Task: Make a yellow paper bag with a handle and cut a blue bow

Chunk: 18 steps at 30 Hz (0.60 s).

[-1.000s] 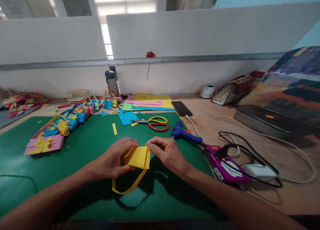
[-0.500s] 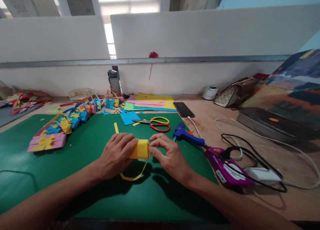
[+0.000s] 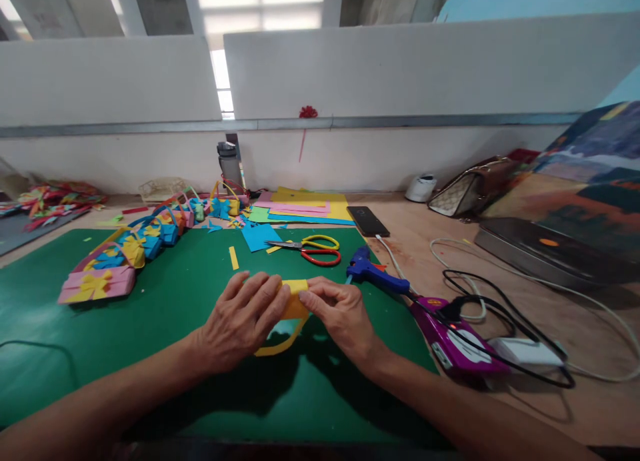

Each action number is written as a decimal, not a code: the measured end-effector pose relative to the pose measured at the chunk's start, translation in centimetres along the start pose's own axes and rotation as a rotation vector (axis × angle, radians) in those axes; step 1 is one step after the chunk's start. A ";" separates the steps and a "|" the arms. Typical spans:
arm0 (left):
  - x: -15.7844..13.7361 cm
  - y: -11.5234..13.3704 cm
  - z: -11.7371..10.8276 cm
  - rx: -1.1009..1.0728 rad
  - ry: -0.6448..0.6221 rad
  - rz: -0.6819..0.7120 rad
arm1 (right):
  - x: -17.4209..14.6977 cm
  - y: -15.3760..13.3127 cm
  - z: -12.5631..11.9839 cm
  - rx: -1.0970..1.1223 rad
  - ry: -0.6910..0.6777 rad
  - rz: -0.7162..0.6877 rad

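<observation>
White wall behind, green mat on brown tabletop. Left hand clamped over the yellow mini handbag, hiding most of its body. Right hand pinching its right edge, thumb on the near side. Bag sits between both hands over the mat, its handle looping out on the near side. Beyond left hand: loose yellow strip, blue square. Beyond right hand: scissors, blade tips on the blue square. Blue glue gun just beyond and right of right hand, phone farther out, magenta power strip to its right. Left of left hand: row of mini handbags, pink one nearest.
</observation>
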State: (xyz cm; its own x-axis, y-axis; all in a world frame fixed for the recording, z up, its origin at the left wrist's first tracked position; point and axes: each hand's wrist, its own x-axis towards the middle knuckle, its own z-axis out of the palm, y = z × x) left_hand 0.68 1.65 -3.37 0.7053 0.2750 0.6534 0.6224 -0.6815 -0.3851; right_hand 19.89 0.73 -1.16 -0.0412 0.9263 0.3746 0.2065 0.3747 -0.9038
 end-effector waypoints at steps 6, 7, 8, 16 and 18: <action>0.7 -1.3 -2.1 -0.478 0.249 -0.325 | 0.5 0.4 -0.8 -0.048 0.144 -0.144; 0.8 -1.7 -2.4 -0.574 0.295 -0.487 | 0.6 0.4 -0.9 -0.069 0.163 -0.182; 1.0 -2.0 -2.7 -0.666 0.325 -0.664 | 0.7 0.4 -1.0 -0.091 0.180 -0.219; 1.5 -2.1 -1.2 -1.216 0.117 -1.325 | 1.1 0.2 -1.5 -0.269 0.243 -0.441; 1.4 -1.8 -0.8 -1.240 0.105 -1.354 | 1.2 0.2 -1.5 -0.280 0.234 -0.466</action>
State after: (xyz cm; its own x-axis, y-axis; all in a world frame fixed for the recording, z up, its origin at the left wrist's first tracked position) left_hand 0.29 2.71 -1.23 -0.0590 0.9909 0.1213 0.0657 -0.1174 0.9909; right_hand 21.29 1.82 -0.56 0.0211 0.6207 0.7838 0.4696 0.6859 -0.5559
